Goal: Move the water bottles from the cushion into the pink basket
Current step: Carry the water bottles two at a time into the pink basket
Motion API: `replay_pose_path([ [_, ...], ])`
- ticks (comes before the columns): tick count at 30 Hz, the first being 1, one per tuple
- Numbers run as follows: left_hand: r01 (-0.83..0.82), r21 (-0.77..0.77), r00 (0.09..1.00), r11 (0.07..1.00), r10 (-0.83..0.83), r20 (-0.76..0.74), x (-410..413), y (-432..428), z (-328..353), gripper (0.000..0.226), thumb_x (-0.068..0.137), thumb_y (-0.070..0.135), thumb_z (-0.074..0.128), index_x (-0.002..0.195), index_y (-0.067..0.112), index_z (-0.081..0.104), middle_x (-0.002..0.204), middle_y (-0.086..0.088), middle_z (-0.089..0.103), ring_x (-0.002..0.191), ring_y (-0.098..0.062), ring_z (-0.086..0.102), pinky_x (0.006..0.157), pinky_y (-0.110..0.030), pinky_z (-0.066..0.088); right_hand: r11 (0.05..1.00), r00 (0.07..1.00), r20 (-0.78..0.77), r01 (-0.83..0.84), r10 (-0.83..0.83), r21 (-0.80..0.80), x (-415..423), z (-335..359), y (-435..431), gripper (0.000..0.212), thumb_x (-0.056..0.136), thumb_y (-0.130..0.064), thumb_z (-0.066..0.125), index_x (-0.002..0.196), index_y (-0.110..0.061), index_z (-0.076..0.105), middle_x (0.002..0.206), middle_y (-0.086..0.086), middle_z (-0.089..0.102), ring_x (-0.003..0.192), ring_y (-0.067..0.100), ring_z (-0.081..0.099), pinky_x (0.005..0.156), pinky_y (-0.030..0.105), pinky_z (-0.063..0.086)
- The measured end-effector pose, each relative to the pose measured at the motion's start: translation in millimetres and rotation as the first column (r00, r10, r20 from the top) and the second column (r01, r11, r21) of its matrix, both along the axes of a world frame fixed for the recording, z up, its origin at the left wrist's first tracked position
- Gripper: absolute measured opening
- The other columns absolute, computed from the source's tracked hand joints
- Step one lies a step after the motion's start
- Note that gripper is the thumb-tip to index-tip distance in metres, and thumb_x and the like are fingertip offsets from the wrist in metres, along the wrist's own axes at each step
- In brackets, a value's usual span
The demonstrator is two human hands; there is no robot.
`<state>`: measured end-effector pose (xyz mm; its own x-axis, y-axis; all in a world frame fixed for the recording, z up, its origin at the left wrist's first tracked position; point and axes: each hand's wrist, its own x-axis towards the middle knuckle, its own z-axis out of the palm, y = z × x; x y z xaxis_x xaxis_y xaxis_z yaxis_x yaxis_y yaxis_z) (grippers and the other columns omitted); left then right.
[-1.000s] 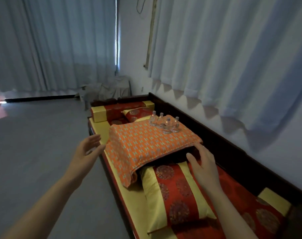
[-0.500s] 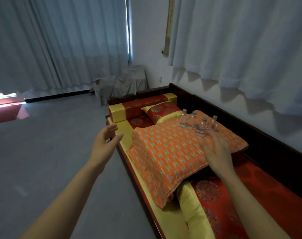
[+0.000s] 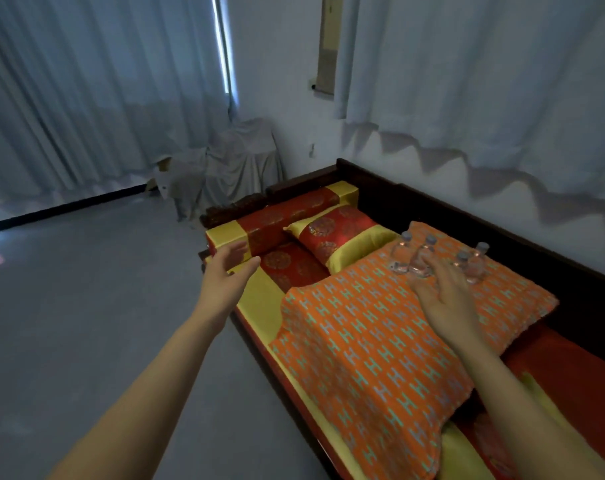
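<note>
Two hands (image 3: pixel 443 292) outstretched, fingers spread.

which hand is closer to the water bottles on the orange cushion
Right. The right hand reaches over the orange cushion, fingertips at the water bottles; the left hand hovers off the bench edge.

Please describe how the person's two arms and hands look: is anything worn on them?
Both forearms are bare, with no sleeves in view. The left hand and right hand show no gloves, rings, watch or bracelets, as far as can be seen.
</note>
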<state>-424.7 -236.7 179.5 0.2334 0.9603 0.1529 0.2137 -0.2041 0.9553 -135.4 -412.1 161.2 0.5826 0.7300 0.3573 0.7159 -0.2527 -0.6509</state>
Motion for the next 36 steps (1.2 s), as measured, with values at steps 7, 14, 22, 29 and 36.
replay_pose_path([
  [7, 0.249, -0.038, 0.965, 0.968, -0.251, -0.072, 51.2, 121.9, -17.3, 0.040, 0.088, 0.033, 0.065, 0.126, 0.029, 0.053, 0.126, 0.008, 0.057, 0.115, -0.007, 0.052, 0.080, -0.011, 0.040, 0.968, 0.966, -0.070, 0.247, -0.250, -0.047, 2.3, -19.8, 64.2, 0.047, 0.091, -0.032, 0.059, 0.135, -0.018, 0.049, 0.143, 0.008, 0.047, 0.134, 0.027, 0.040, 0.109, 0.043, 0.031],
  [14, 0.449, -0.075, 0.887, 0.891, -0.454, -0.087, 146.6, 182.5, -45.6, 0.040, 0.087, 0.033, 0.066, 0.125, 0.026, 0.055, 0.124, 0.007, 0.057, 0.112, -0.008, 0.052, 0.088, -0.024, 0.042, 0.871, 0.867, -0.098, 0.478, -0.489, -0.112, 44.1, -39.8, 69.3, 0.046, 0.090, -0.026, 0.061, 0.134, -0.014, 0.050, 0.139, 0.009, 0.051, 0.130, 0.028, 0.042, 0.106, 0.037, 0.030],
  [22, 0.639, -0.169, 0.737, 0.750, -0.660, -0.144, 290.6, 215.1, -94.2, 0.049, 0.083, 0.019, 0.072, 0.128, 0.009, 0.054, 0.129, -0.007, 0.057, 0.119, -0.019, 0.052, 0.099, -0.037, 0.043, 0.746, 0.734, -0.147, 0.632, -0.663, -0.212, 125.3, -90.2, 62.0, 0.057, 0.087, -0.030, 0.066, 0.138, -0.014, 0.047, 0.140, 0.011, 0.049, 0.130, 0.028, 0.040, 0.099, 0.036, 0.036],
  [29, 0.718, -0.259, 0.615, 0.646, -0.763, -0.198, 394.1, 237.6, -148.4, 0.054, 0.077, 0.020, 0.078, 0.125, 0.014, 0.054, 0.119, 0.006, 0.055, 0.117, -0.014, 0.052, 0.091, -0.027, 0.040, 0.651, 0.614, -0.224, 0.684, -0.757, -0.329, 196.3, -136.8, 97.5, 0.060, 0.082, -0.025, 0.072, 0.136, -0.010, 0.049, 0.137, 0.016, 0.051, 0.127, 0.032, 0.044, 0.104, 0.043, 0.036],
  [36, 0.793, -0.306, 0.491, 0.526, -0.850, -0.190, 471.5, 249.3, -201.7, 0.112, 0.045, 0.058, 0.087, 0.140, 0.033, 0.034, 0.139, 0.022, 0.042, 0.125, 0.009, 0.041, 0.103, -0.023, 0.040, 0.637, 0.546, -0.329, 0.659, -0.771, -0.400, 261.1, -192.2, 134.0, 0.095, 0.071, -0.043, 0.080, 0.146, -0.012, 0.032, 0.150, 0.009, 0.040, 0.135, 0.027, 0.039, 0.108, 0.045, 0.037],
])
